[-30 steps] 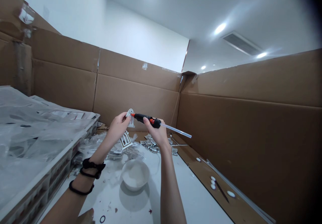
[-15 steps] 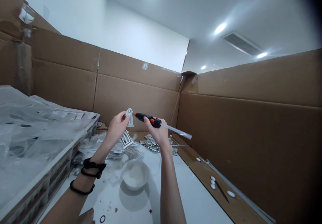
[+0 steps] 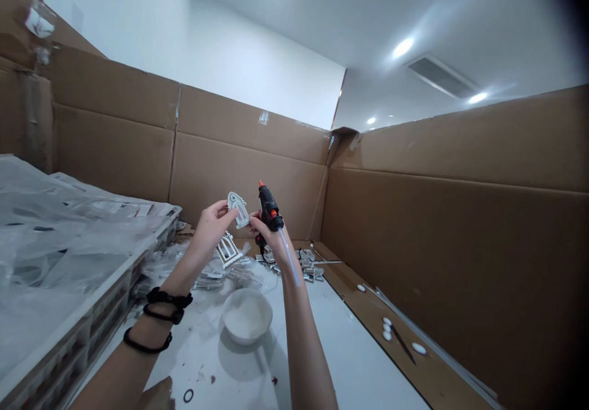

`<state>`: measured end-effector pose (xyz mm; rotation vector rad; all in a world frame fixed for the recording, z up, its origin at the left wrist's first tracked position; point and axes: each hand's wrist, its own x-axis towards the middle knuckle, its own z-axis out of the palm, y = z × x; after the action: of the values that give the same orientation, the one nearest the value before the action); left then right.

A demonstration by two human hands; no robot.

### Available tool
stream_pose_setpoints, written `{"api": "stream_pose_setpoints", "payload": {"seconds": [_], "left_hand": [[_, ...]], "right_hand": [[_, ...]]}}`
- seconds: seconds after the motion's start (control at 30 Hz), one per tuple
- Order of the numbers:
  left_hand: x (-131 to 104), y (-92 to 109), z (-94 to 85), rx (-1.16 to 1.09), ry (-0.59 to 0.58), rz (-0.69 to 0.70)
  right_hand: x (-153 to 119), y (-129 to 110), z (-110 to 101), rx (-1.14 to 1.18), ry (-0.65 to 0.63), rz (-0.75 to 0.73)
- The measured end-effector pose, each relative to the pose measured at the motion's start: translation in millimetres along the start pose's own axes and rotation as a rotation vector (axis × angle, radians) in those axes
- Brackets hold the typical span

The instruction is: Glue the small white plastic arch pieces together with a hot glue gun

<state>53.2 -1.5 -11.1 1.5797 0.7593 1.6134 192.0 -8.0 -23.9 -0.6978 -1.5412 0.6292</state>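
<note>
Right hand (image 3: 275,247): gripping the black glue gun (image 3: 268,206), fingertips at the near edge of the small white frame (image 3: 240,210) to its left; contact unclear.
Nozzle (image 3: 261,183): earlier aimed left at the frame, now turned upward, clear of it.
Glue stick (image 3: 289,256): now slants down past the right hand, no longer out rightward.
Left hand (image 3: 210,223): pinching the frame, now tilted.
Second frame (image 3: 228,250): just below the left hand; cannot tell if held.
Bowl (image 3: 243,337): below both hands, unmoved.
</note>
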Motion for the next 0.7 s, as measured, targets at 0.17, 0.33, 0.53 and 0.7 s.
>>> {"api": "stream_pose_setpoints", "payload": {"seconds": [0.17,0.33,0.53,0.7], "left_hand": [[-2.0,1.1,1.9,0.063,-0.063,0.003],[1.1,-4.6,-4.7,0.362,-0.263,0.017],[-7.1,-20.7,8.7,0.79,-0.897,0.112],[-24.3,-45.6,31.2,1.036,-1.112,0.046]], "right_hand": [[-0.8,-1.6,-11.7,0.062,0.082,0.029],[-5.8,-3.3,-53.8,0.172,0.369,0.05],[-18.6,17.5,-122.8,-0.044,0.747,0.073],[-41.0,64.0,-164.0,-0.284,0.824,0.271]]}}
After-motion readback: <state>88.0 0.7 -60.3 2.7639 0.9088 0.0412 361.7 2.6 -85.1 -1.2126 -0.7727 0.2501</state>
